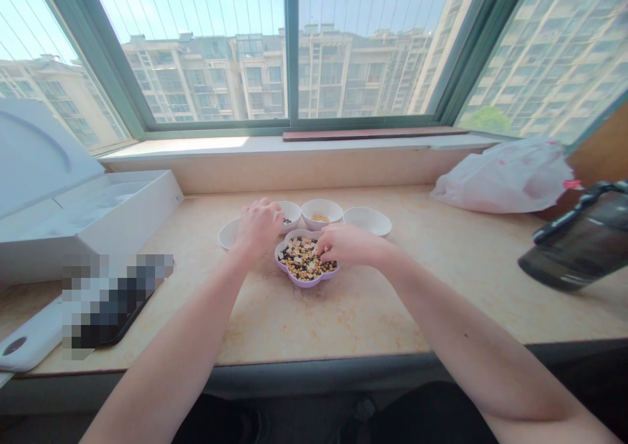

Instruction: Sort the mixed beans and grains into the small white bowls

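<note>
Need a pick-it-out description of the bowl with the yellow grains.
Below the window, a purple flower-shaped dish of mixed beans sits on the stone counter. Behind it is a row of white bowls; take the third bowl from the left. Only it holds yellow grains: the left neighbour has dark bits, the right neighbour looks empty.

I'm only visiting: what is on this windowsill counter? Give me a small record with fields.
place: stone counter below a window
left hand: curled over the row of bowls, between the leftmost white bowl and the bowl with dark beans
right hand: fingertips in the mixed beans of the purple flower-shaped dish
other bowls: bowl with yellow grains; rightmost white bowl, seemingly empty
around: white box at left; plastic bag and dark jug at right
</note>
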{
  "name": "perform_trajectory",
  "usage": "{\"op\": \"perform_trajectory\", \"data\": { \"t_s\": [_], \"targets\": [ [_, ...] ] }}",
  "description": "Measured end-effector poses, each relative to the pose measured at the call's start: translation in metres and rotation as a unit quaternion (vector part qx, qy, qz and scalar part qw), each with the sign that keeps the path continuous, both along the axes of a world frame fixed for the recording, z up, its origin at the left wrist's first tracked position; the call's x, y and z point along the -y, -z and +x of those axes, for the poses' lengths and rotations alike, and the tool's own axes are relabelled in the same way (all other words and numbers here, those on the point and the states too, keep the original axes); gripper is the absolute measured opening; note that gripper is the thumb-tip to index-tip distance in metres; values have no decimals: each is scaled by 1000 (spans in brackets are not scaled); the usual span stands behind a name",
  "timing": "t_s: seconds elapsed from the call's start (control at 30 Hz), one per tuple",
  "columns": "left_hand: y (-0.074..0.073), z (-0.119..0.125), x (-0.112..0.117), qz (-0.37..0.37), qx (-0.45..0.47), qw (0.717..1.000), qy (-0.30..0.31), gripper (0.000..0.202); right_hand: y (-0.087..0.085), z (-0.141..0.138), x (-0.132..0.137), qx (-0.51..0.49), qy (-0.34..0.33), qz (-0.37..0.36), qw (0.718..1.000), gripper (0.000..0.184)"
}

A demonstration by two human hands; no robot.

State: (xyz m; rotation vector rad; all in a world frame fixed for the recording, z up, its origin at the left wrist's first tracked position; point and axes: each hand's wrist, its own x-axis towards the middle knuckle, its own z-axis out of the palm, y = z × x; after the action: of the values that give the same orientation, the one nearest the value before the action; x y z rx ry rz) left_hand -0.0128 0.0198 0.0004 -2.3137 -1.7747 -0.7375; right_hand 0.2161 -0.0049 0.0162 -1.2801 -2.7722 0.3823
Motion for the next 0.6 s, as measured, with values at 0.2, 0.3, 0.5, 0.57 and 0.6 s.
{"op": "perform_trajectory", "data": {
  "t_s": [0.2, 0.3, 0.5, 0.57, 0.6],
  "targets": [
    [1, -1, 4, -5, 13, 1000, 8, 27, 0, 1, -3, -3, -13, 8, 1000, 19],
    [1, -1, 6, -7, 22, 1000, 11, 26, 1, 0, -3, -22, 1, -3, 1000, 18],
    [2, -1, 9, -6, 49, 998, 26, 26, 0, 1, -2, -39, -5, 7, 999, 25],
    [1, -1, 10, -11, 72, 997, 32, 27, -3, 2, -1, -69, 3, 18, 997, 27],
    [0, -1, 10, -13, 88, 995, 34, 27, -5, 2, 0, -91, 5, 21, 996, 28]
  ]
}}
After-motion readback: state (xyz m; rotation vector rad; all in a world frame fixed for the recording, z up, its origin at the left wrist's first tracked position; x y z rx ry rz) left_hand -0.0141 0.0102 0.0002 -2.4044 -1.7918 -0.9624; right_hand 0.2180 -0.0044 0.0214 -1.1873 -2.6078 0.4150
